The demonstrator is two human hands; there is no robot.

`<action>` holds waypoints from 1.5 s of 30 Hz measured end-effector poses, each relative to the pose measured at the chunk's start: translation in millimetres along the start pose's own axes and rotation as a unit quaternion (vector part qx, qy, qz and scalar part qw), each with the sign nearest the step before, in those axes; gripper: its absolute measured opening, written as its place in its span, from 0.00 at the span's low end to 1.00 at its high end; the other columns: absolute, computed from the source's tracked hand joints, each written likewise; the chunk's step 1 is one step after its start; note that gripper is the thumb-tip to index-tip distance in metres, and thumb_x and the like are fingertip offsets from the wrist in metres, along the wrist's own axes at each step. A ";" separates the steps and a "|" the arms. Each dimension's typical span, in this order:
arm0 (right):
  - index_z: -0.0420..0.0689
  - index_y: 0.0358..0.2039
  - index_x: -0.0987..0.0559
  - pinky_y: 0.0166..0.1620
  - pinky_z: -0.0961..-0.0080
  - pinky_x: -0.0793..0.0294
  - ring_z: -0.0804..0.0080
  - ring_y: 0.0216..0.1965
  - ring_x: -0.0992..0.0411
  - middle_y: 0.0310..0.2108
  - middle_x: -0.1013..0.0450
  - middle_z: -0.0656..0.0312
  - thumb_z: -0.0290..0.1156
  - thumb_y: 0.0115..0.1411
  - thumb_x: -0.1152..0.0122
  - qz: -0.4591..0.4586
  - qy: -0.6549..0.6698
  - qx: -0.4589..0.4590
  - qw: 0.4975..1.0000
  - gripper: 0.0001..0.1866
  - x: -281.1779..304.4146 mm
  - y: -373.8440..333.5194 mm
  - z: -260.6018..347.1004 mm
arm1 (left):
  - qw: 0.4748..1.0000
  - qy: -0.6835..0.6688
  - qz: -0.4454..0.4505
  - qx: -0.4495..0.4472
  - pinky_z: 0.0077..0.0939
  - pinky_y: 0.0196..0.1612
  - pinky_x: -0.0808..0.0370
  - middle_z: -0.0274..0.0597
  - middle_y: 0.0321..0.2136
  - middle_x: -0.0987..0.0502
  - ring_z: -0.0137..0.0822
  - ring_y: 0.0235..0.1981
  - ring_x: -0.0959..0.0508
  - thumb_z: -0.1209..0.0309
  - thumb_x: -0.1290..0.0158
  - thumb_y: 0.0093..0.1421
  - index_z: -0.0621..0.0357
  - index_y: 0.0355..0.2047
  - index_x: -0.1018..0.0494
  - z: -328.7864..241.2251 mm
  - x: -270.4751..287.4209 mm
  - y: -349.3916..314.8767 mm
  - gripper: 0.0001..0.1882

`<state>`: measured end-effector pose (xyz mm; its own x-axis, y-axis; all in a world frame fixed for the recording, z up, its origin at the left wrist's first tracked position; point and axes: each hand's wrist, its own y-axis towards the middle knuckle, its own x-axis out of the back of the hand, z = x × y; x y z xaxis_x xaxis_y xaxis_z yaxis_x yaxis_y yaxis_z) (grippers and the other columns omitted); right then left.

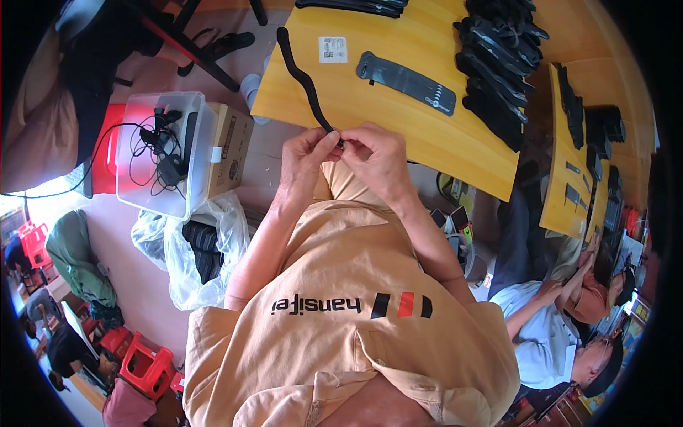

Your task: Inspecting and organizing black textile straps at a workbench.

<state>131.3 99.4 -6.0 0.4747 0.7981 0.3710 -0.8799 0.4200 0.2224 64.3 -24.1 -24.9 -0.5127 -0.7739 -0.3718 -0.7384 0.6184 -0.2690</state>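
evidently, the 2 bare hands met at the near edge of the yellow table (420, 146), close together around a black strap (307, 85). the left hand (306, 158) was narrowed, pinching the strap between thumb and bent fingers near its lower end. the right hand (378, 158) was closed too, thumb and forefinger gathered at that same end, though the fingers hid most of what they gripped. from there the strap ran away in a loose wave, its rounded free end lying by the table's left edge

beyond the hands, a dark grey flat piece (407, 84) lay slantwise on the wood, with a white label (332, 50) to its left and a heap of black pieces (494, 78) to its right. on the floor to the left, a clear plastic bin (146, 203) held tangled black cables (171, 167) and stood beside a cardboard box (231, 149); nearer, a clear plastic bag (238, 224) stood open around dark striped goods (204, 249). at the far right, a person in a light blue shirt (537, 334) sat near a second table (558, 199)
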 end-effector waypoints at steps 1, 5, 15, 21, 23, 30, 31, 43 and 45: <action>0.37 0.29 0.22 0.27 0.74 0.24 0.64 0.23 0.25 0.24 0.26 0.55 0.18 0.46 0.41 -0.007 -0.010 0.016 1.000 0.07 -1.7 0.0 0.8 | 1.000 0.000 0.001 0.000 0.19 0.37 0.27 0.38 0.28 0.23 0.25 0.30 0.25 0.69 0.50 0.62 0.69 0.36 0.25 0.2 0.8 0.3 0.13; 0.38 0.30 0.21 0.28 0.74 0.24 0.63 0.24 0.25 0.24 0.27 0.55 0.18 0.46 0.41 -0.009 -0.038 0.042 0.998 0.08 -2.1 0.1 1.0 | 1.000 0.013 -0.008 -0.006 0.19 0.36 0.28 0.37 0.27 0.23 0.24 0.28 0.25 0.69 0.49 0.62 0.69 0.35 0.25 1.2 2.0 -0.2 0.12; 0.38 0.29 0.22 0.27 0.74 0.24 0.62 0.24 0.26 0.24 0.27 0.56 0.18 0.45 0.40 0.003 -0.063 0.088 0.994 0.08 3.3 -2.3 5.1 | 1.000 0.002 0.009 0.004 0.19 0.37 0.27 0.39 0.29 0.23 0.25 0.31 0.24 0.69 0.50 0.63 0.70 0.36 0.25 -1.9 2.4 -4.2 0.13; 0.37 0.28 0.22 0.26 0.77 0.24 0.66 0.23 0.25 0.24 0.26 0.56 0.17 0.47 0.41 0.013 -0.031 0.048 0.998 0.06 3.2 -1.2 -0.2 | 0.998 -0.011 0.039 0.039 0.18 0.39 0.28 0.38 0.29 0.23 0.25 0.30 0.25 0.67 0.51 0.63 0.67 0.37 0.25 -3.4 7.2 -6.8 0.13; 0.36 0.29 0.22 0.26 0.79 0.25 0.70 0.24 0.25 0.24 0.25 0.56 0.17 0.48 0.41 0.040 0.002 -0.009 0.999 0.06 5.6 -0.3 -0.9 | 0.999 -0.020 0.033 0.039 0.18 0.38 0.28 0.37 0.29 0.23 0.24 0.30 0.25 0.67 0.51 0.63 0.66 0.36 0.25 -3.5 6.2 -8.2 0.13; 0.33 0.35 0.21 0.34 0.85 0.25 0.77 0.31 0.25 0.28 0.25 0.60 0.17 0.53 0.40 0.091 0.148 -0.046 0.984 0.08 14.8 -0.2 0.8 | 0.998 -0.042 0.025 0.036 0.17 0.37 0.28 0.37 0.28 0.23 0.24 0.29 0.25 0.68 0.51 0.63 0.65 0.36 0.26 -11.8 7.6 -8.9 0.11; 0.33 0.34 0.21 0.34 0.85 0.25 0.77 0.30 0.25 0.28 0.24 0.60 0.19 0.52 0.38 0.107 0.145 -0.065 0.982 0.07 16.1 1.3 1.5 | 0.998 -0.042 0.025 0.035 0.17 0.37 0.28 0.37 0.28 0.23 0.24 0.29 0.25 0.68 0.51 0.63 0.65 0.36 0.26 -11.8 9.0 -9.2 0.11; 0.33 0.34 0.21 0.33 0.85 0.26 0.80 0.29 0.26 0.28 0.23 0.60 0.20 0.53 0.38 0.162 0.256 -0.182 0.936 0.08 20.0 9.0 -10.7 | 0.998 -0.012 0.038 0.050 0.16 0.37 0.28 0.39 0.28 0.22 0.24 0.29 0.24 0.66 0.50 0.63 0.66 0.36 0.25 -13.7 10.3 -10.7 0.13; 0.33 0.34 0.21 0.33 0.84 0.26 0.80 0.28 0.26 0.28 0.24 0.61 0.20 0.54 0.38 0.165 0.259 -0.184 0.934 0.07 19.5 8.8 -10.3 | 0.998 -0.013 0.037 0.054 0.17 0.37 0.28 0.39 0.28 0.22 0.24 0.30 0.25 0.66 0.50 0.63 0.66 0.36 0.25 -14.9 10.3 -10.5 0.13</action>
<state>132.6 123.1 -6.1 0.1858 0.9721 -0.1432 -0.9695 0.1576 -0.1877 60.2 -40.6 -12.7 -0.5513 -0.7233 -0.4158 -0.6474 0.6853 -0.3337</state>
